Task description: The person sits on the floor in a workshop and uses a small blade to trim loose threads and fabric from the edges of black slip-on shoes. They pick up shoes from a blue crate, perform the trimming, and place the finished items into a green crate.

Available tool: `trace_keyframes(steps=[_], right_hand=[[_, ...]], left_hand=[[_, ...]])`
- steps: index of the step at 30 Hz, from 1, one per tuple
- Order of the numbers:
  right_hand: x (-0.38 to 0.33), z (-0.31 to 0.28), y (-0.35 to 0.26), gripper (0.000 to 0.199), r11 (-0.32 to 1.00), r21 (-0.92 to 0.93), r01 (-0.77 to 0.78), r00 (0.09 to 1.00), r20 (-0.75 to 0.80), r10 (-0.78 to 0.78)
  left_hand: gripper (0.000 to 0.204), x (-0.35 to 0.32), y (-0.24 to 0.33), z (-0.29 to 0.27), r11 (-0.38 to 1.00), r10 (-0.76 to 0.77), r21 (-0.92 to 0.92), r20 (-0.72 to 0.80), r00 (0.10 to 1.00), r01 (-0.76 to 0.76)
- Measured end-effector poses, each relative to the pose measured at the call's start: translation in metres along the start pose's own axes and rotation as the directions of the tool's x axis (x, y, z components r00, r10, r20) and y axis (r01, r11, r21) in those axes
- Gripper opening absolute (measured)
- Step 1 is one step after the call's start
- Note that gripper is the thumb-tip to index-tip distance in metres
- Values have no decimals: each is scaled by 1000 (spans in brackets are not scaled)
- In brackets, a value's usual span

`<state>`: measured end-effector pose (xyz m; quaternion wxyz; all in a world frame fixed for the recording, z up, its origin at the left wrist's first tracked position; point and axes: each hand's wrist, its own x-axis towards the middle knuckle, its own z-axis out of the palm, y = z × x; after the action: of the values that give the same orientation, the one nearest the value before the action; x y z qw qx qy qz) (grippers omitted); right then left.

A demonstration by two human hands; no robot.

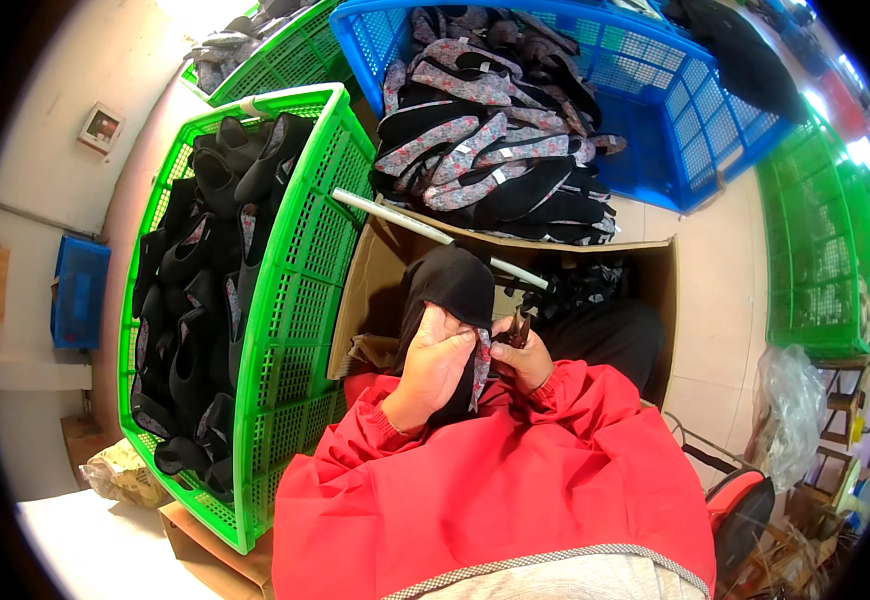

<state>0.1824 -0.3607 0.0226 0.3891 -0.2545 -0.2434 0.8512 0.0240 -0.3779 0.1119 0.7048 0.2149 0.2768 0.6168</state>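
My left hand [433, 368] grips a black fabric shoe upper [447, 278] in front of my body. Its floral lining [481, 368] shows as a strip along the edge between my two hands. Close beside it, my right hand [525, 364] is closed around small dark thread snips [521, 328], whose blades point up and away from me. The right fingertips are near the lining edge; I cannot tell whether they touch it. Part of the upper is hidden behind my left hand.
A green crate [300, 300] of finished-looking black uppers [193, 345] stands at left. Ahead, a blue crate [700, 115] holds piled floral-lined pieces [475, 130]. A cardboard box [667, 300] with a white bar [392, 215] across it lies before me. Green crates [820, 240] and a plastic bag [793, 400] stand right.
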Motion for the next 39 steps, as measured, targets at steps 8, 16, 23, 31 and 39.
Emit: trace_keyframes(steps=[8, 16, 23, 31, 39], right_hand=[[3, -1, 2, 19, 972, -230, 54, 995, -73, -73], [2, -2, 19, 21, 878, -442, 182, 937, -194, -292], [0, 0, 20, 18, 662, -741, 117, 884, -226, -409], [9, -19, 22, 21, 795, -562, 228, 954, -35, -298], [11, 11, -12, 21, 710, -604, 362, 892, 2, -453]], left_hand=[[79, 10, -15, -16, 1000, 27, 16, -19, 999, -27], [79, 9, -19, -27, 999, 35, 19, -79, 996, -34], [78, 1, -15, -13, 992, 124, 14, -106, 987, -123], [62, 0, -19, -20, 992, 127, 15, -157, 979, -127], [36, 2, -28, -21, 987, 159, 50, -187, 970, -152]])
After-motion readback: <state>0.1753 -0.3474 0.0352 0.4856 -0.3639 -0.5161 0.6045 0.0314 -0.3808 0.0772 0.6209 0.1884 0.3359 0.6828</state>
